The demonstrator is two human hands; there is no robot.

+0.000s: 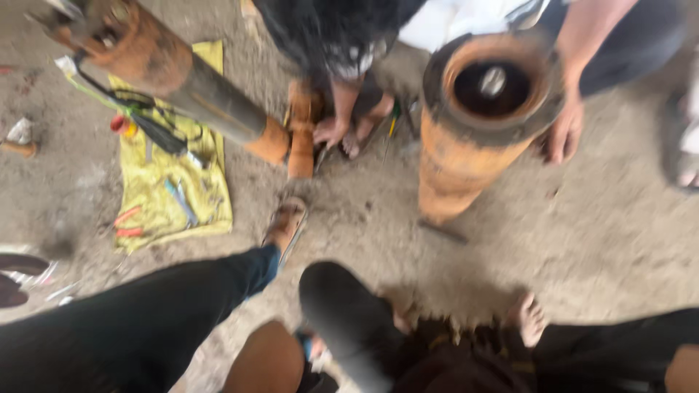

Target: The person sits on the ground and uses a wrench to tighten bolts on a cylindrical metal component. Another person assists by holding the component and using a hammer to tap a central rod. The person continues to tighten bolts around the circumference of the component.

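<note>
Neither of my hands shows in the blurred head view. My legs in dark trousers [145, 320] stretch across the bottom, with one sandalled foot [285, 224] on the dirt floor and a bare foot [528, 319] at the lower right. Ahead stands a rusty orange cylinder [466, 156], upright, its open round top facing me. A co-worker crouches behind it, with one hand [564, 131] resting on the cylinder's right side. A long orange and grey pipe [196, 87] slants down from the upper left to a small orange block [300, 142].
A yellow cloth [207, 207] lies on the floor at the left, with red-handled pliers [127, 222], a blue-grey tool [180, 201] and black cables [156, 131] on it. The co-worker's bare feet [353, 131] are beside the pipe's end. Dark footwear [18, 266] lies at the far left.
</note>
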